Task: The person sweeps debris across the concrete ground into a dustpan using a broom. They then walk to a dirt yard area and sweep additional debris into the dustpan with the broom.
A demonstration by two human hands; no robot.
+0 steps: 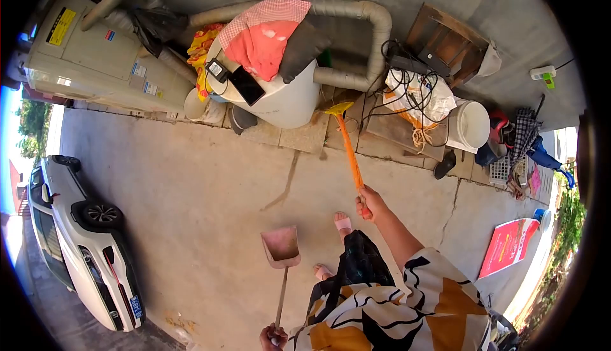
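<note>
My right hand point(372, 203) is wrapped round the orange handle of a broom point(349, 145). The yellow head of the broom reaches the paved strip at the wall, just right of a white round bin point(287, 104). Low in the view, my left hand point(273, 337) grips the end of a long-handled dustpan point(280, 247). Its pinkish pan lies out in front of me over the concrete floor, left of my feet, and a little dark dirt shows inside it.
Along the wall stand a white bucket point(470, 126), a white sack point(420, 99) with tangled black cables and a wooden chair point(447, 42). A phone point(246, 85) and pink cloth point(264, 42) lie on the bin. A white car point(83, 236) is parked left; a red sign point(507, 247) lies right.
</note>
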